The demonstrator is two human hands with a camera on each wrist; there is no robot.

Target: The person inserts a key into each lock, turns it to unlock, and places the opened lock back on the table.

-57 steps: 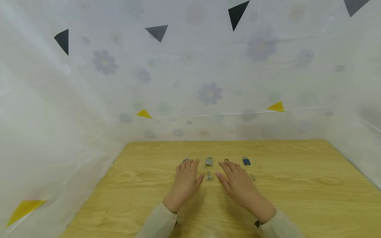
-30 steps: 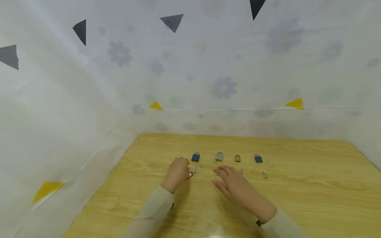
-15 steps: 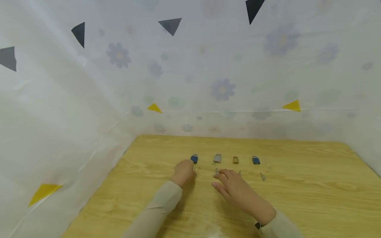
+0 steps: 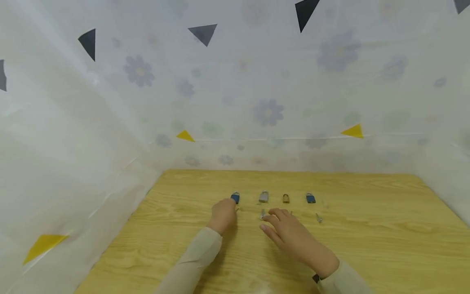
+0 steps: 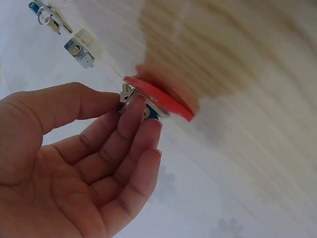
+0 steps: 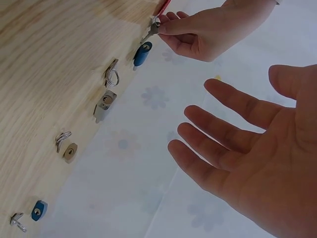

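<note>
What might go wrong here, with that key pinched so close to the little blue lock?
The left hand pinches the key only at the fingertips, so it might slip. The blue padlock lies loose on the table, unheld, and could slide if prodded. The right hand hovers open by another key and could knock it.

A staged recording booth: a bare wooden worktop enclosed on 3 sides by white flower-printed sheeting dotted with black and yellow triangle markers.

four padlocks lie in a row on the table, keys just before them.
</note>
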